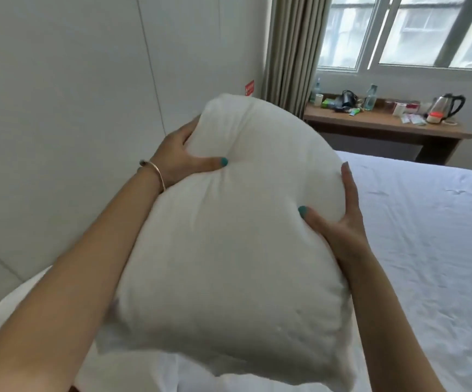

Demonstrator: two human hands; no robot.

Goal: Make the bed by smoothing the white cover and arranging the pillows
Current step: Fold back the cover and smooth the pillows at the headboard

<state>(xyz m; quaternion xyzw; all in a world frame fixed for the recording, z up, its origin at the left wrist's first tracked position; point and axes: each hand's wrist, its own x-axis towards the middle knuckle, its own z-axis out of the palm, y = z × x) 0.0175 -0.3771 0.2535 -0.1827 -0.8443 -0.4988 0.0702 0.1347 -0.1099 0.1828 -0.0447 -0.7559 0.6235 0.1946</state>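
Both hands held a white pillow (237, 222) above the near end of the bed: the left hand (181, 157) gripped its far-left edge, the right hand (339, 224) its right side, thumbs pressing in. The white cover (427, 236) lay faintly creased at right; a cluttered wooden desk (384, 128) stood far right beneath the window (410, 32).

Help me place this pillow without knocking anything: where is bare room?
The white cover lies bare between the right hand and the desk. The desk is crowded: kettle, bottles, packets. Both hands, left hand included, grip the pillow.
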